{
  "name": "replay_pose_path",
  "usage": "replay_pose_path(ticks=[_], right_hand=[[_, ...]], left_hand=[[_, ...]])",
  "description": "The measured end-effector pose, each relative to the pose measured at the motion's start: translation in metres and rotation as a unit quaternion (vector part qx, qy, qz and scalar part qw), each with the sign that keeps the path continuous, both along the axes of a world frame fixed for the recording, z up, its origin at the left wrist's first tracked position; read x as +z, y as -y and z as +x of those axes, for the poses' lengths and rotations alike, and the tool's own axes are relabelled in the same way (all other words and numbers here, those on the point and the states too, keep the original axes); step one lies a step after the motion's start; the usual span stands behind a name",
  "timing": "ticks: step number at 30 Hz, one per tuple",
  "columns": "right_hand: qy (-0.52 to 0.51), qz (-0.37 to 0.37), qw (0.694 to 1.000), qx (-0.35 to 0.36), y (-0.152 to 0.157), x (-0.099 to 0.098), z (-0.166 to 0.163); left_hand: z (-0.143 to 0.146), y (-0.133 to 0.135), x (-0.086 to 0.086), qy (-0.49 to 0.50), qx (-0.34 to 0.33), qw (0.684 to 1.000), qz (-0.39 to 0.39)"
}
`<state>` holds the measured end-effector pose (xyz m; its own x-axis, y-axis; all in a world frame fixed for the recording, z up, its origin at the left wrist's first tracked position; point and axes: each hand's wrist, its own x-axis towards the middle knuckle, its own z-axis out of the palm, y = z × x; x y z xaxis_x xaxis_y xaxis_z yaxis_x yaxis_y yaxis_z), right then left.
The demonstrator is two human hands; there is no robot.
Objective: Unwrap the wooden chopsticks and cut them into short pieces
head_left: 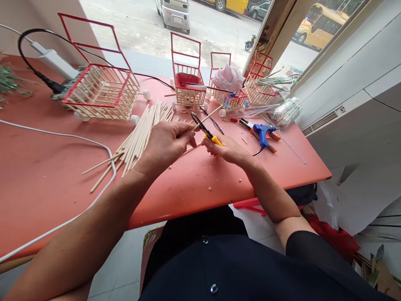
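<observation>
Left hand (pixel 167 140) pinching wooden stick (pixel 212 116), right hand (pixel 231 150) gripping yellow-handled pliers (pixel 216 140), inward of table's front edge (pixel 188 209); your loose pinch could let stick twist.

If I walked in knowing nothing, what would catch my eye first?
Probably the red-rimmed stick carts along the far side of the pink-orange table, the largest at the left. Then the middle: the left hand holds a thin stick, and the right hand holds yellow-handled pliers. Right of them lies a blue glue gun.
</observation>
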<state>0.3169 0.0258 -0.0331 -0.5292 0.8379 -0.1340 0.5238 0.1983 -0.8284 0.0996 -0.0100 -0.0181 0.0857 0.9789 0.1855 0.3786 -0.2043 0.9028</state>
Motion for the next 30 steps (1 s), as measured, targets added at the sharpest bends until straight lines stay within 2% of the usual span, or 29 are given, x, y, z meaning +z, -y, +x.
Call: replay_pose_path(ticks=[5,15,24,30], right_hand=[[-0.025,-0.032,0.999,-0.002,0.003,0.005,0.002],[-0.062,-0.082,0.995,0.002,0.003,0.011,0.004],[-0.076,-0.065,0.995,0.008,0.002,0.008,0.004],[-0.082,-0.06,0.995,0.011,0.003,0.01,0.004]], left_hand=[[0.003,0.003,0.002,-0.024,0.004,1.0,0.015],[0.009,0.009,0.013,0.005,-0.004,1.0,-0.006],[0.006,0.009,0.017,0.045,-0.04,0.997,-0.043],[0.005,0.005,0.009,0.102,-0.063,0.991,-0.062]])
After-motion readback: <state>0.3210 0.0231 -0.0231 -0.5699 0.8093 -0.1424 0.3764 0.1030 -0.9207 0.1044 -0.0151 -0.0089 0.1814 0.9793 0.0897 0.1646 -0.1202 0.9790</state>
